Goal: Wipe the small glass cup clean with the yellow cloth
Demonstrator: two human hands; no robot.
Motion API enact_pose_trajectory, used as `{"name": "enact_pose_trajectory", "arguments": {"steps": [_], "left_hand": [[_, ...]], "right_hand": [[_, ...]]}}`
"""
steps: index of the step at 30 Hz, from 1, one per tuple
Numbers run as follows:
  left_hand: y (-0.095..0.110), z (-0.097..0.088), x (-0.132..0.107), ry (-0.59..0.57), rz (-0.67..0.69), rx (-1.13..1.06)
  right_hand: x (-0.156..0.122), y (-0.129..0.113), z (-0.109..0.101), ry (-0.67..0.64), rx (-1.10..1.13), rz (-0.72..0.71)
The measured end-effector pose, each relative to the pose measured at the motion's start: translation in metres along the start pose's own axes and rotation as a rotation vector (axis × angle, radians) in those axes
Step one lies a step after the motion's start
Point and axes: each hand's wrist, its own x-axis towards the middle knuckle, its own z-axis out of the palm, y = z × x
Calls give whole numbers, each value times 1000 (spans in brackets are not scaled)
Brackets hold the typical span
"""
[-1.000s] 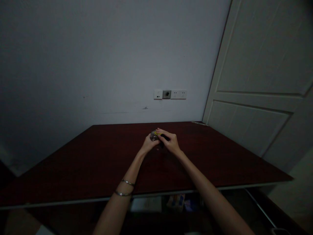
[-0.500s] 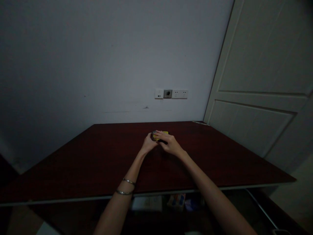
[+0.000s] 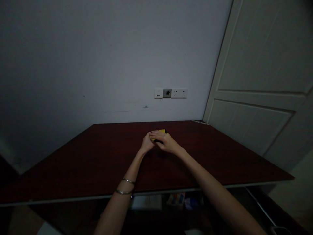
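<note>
A small yellow and black object (image 3: 162, 131) is between my two hands over the far middle of the dark red table (image 3: 102, 163). Its kind cannot be made out, since fingers cover most of it. My left hand (image 3: 147, 143) grips its left side, the fingers mostly hidden behind it. Across its top lie the fingers of my right hand (image 3: 166, 142), with the thumb tucked on the near side. The two hands meet at the object's left part. Two silver bangles (image 3: 124, 192) circle my left forearm.
Behind the table rises a pale wall with a row of sockets (image 3: 170, 93). A white panelled door (image 3: 254, 101) stands to the right. Below the table's front edge, a shelf holds a white item (image 3: 148, 202) and coloured packets (image 3: 176, 199).
My right hand has slid slightly left over the yellow and black object. The grey part at its left end, visible earlier, is covered now. My left hand stays nearly in place.
</note>
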Motion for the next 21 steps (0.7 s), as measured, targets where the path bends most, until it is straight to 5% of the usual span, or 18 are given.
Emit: {"name": "enact_pose_trajectory", "arguments": {"steps": [7,14,17,21], "left_hand": [[6,5,-5,-41,-75,41],[24,0,-8,-105,-241,-25],[26,-2,-8,-64,-246,-29],[24,-5,-8,-39,-270,-58]], "right_hand": [[6,25,-6,288,249,299],[-9,66,8,785,616,772],[-18,74,12,745,673,850],[-27,69,10,382,571,699]]}}
